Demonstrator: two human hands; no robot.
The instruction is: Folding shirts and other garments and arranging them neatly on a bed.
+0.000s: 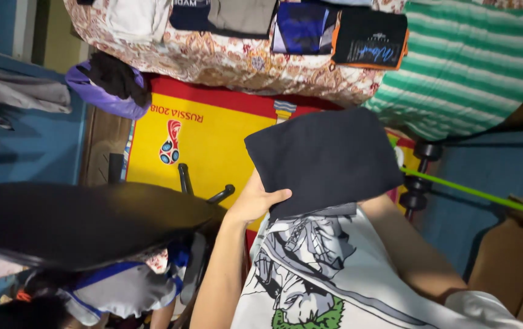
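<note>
Both hands hold a folded dark cloth (325, 159), left hand (254, 201) gripping its edge

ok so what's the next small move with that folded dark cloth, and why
Probably carry the folded dark navy cloth forward toward the patterned bedspread, where other folded garments already lie in a row. The left hand grips its lower edge with the thumb on top; the right hand is hidden behind the cloth, so the piece looks folded and held in the air.
</note>
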